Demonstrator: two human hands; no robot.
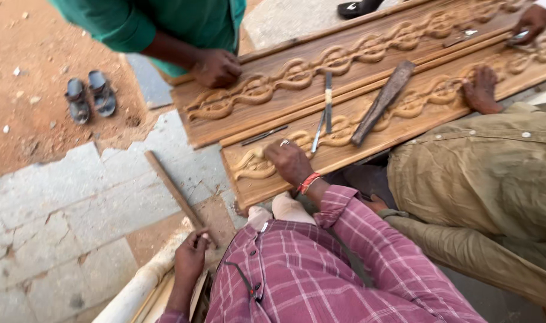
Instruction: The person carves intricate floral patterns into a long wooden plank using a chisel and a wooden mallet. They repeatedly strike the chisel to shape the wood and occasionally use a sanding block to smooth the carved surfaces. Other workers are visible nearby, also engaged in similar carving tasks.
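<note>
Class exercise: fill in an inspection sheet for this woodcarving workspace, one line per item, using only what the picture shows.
Surface: grey stone paving beside red dirt.
Job's things: two carved planks; near plank, far plank.
Clutter: chisels, wooden mallet, loose stick.
Hands: right hand rests on near plank; left hand touches the stick's end.
Cables: nothing seen.
Surroundings: co-workers' hands on planks, sandals on dirt.

Right hand (289, 160) stretched forward palm down, left hand (191, 258) fingers curled

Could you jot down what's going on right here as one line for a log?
right hand: resting on carved plank | left hand: gripping wooden stick | chisels lying on plank | others' hands nearby
</note>
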